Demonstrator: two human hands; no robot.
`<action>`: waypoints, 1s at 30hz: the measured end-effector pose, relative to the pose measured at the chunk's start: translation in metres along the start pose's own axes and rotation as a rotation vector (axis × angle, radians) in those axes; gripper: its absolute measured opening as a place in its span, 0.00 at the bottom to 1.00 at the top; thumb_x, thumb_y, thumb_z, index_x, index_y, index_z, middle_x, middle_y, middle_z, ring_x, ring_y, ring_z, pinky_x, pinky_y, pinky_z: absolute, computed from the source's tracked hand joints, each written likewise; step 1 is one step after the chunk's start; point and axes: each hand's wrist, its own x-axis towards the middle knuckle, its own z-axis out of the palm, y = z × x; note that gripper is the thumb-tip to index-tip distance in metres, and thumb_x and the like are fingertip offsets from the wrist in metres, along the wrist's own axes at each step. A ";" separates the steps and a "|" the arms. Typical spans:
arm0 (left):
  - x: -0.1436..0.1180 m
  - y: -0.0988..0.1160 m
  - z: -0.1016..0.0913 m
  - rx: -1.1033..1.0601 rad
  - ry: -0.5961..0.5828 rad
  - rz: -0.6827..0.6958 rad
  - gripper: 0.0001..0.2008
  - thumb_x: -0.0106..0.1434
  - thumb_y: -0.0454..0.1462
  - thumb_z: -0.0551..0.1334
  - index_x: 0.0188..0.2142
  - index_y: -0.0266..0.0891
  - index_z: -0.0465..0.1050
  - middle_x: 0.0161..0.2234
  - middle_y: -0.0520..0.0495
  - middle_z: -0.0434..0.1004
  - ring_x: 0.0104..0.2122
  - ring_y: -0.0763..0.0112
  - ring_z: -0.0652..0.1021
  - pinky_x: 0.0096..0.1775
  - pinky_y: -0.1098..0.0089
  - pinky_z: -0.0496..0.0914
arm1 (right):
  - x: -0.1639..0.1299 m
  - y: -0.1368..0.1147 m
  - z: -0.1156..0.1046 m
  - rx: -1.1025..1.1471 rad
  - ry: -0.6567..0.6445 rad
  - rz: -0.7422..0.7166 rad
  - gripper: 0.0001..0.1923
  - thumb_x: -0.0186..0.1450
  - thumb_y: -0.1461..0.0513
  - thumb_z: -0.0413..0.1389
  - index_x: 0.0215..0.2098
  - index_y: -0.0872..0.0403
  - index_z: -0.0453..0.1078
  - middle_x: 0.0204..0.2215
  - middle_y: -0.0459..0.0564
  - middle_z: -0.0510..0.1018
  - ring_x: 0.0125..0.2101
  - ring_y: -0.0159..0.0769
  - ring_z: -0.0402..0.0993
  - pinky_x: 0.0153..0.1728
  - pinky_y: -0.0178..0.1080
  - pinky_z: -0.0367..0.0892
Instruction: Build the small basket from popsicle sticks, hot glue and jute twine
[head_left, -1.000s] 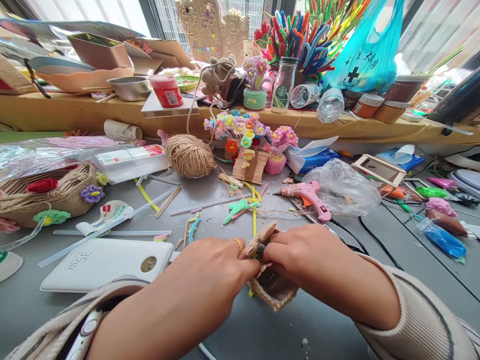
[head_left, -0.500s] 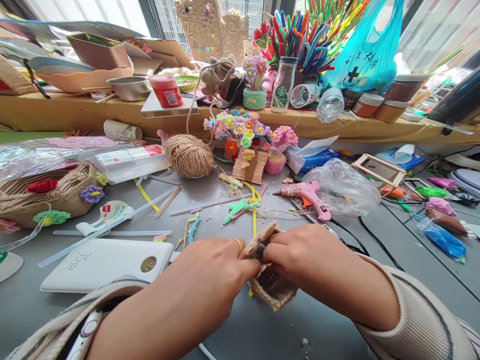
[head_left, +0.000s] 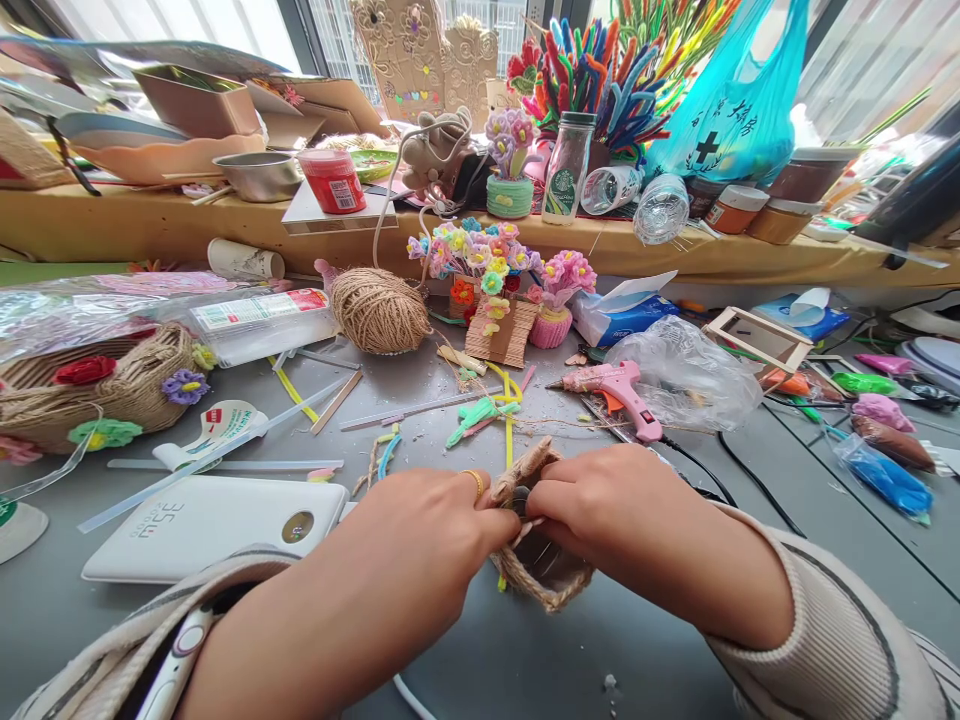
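Pinching twine basket (head_left: 544, 580) — left hand (head_left: 427, 520), right hand (head_left: 592, 500)

A small basket (head_left: 541, 572) of brown twine, open-topped with a looped handle, sits tilted on the grey desk (head_left: 525, 660).

Only 1 view exists, so nothing is shared with another. It looks from the person's head, forward and down, close over the left hand (head_left: 431, 525) and right hand (head_left: 600, 510), which meet low in the middle on a small woven jute-twine basket (head_left: 544, 580). The grey tabletop (head_left: 525, 650) spreads away from that grip. Well beyond it, at the top, runs the long wooden shelf (head_left: 150, 230) under the windows.
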 end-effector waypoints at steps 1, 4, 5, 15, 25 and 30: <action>0.000 -0.001 0.000 0.001 -0.008 -0.013 0.23 0.51 0.23 0.51 0.38 0.50 0.72 0.27 0.53 0.74 0.25 0.68 0.74 0.23 0.71 0.58 | 0.000 0.001 -0.001 -0.001 -0.015 0.004 0.05 0.57 0.66 0.54 0.25 0.54 0.70 0.22 0.43 0.76 0.21 0.28 0.68 0.17 0.34 0.44; 0.001 -0.004 0.002 -0.011 -0.005 -0.046 0.21 0.52 0.24 0.52 0.37 0.51 0.72 0.28 0.53 0.75 0.27 0.69 0.75 0.23 0.72 0.59 | -0.002 0.003 -0.007 -0.010 -0.045 0.035 0.06 0.59 0.65 0.52 0.28 0.53 0.71 0.25 0.43 0.77 0.23 0.30 0.71 0.18 0.34 0.47; 0.001 -0.005 0.003 -0.015 0.004 -0.052 0.20 0.53 0.25 0.52 0.37 0.50 0.72 0.28 0.53 0.75 0.27 0.69 0.75 0.24 0.72 0.59 | -0.004 0.005 -0.008 -0.016 -0.040 0.050 0.07 0.59 0.64 0.51 0.29 0.52 0.71 0.26 0.43 0.77 0.24 0.31 0.71 0.19 0.34 0.47; 0.010 -0.018 0.003 0.023 0.073 -0.049 0.16 0.53 0.25 0.49 0.30 0.44 0.70 0.27 0.52 0.73 0.27 0.68 0.73 0.26 0.70 0.60 | -0.024 0.023 -0.018 0.033 0.236 0.061 0.09 0.60 0.63 0.49 0.28 0.51 0.71 0.22 0.41 0.76 0.23 0.28 0.71 0.22 0.32 0.54; 0.010 -0.029 -0.005 -0.097 0.028 -0.065 0.19 0.53 0.26 0.50 0.34 0.49 0.71 0.31 0.55 0.74 0.29 0.71 0.73 0.29 0.72 0.61 | -0.027 0.029 -0.027 0.059 0.423 0.119 0.06 0.58 0.64 0.52 0.28 0.52 0.71 0.18 0.39 0.73 0.17 0.22 0.63 0.20 0.28 0.55; -0.005 -0.042 -0.018 -0.153 0.137 -0.070 0.23 0.52 0.26 0.46 0.37 0.50 0.72 0.23 0.55 0.69 0.23 0.75 0.69 0.27 0.74 0.59 | -0.028 0.032 -0.028 0.042 0.483 0.215 0.04 0.57 0.64 0.53 0.28 0.52 0.71 0.20 0.39 0.73 0.19 0.24 0.63 0.22 0.29 0.56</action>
